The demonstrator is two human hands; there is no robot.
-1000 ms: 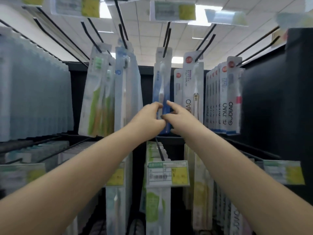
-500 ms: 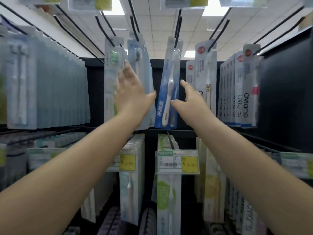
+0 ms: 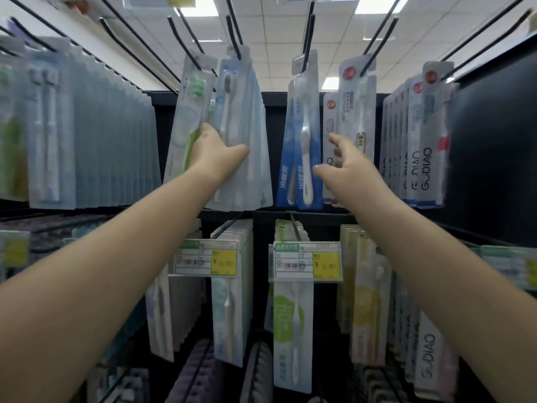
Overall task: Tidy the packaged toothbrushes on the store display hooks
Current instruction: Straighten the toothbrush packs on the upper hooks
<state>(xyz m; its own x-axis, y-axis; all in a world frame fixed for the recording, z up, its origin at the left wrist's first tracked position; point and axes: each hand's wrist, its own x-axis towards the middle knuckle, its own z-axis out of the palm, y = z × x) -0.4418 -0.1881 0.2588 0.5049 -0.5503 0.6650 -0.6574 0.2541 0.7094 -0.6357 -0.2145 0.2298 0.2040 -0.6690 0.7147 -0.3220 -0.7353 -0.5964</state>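
Both hands have shifted since half a second ago: the left hand [image 3: 216,154] has dropped from high on the pale packs to their middle, and the right hand [image 3: 347,167] has spread its fingers wider beside the blue pack. Hanging from its black hook [image 3: 308,39], the blue toothbrush pack [image 3: 300,158] tilts slightly, its lower end toward the left, and sits just left of the right hand's thumb, which is touching or nearly touching its right edge; I cannot tell which. That right grip is open, fingers splayed and holding nothing, with the index finger reaching toward the white toothbrush pack [image 3: 353,112] on the next hook. To the left, the row of pale blue packs [image 3: 250,135] hangs fanned out, and the left hand is closed on its front, thumb across the face and fingers tucked between it and the green toothbrush pack [image 3: 189,123] beside it. Farther right hangs a tight row of GUDIAO packs [image 3: 418,146]. A long row of clear-fronted packs [image 3: 87,135] fills the far left. Below, two price tags [image 3: 305,261] with yellow patches hang in front of a lower tier of packs.
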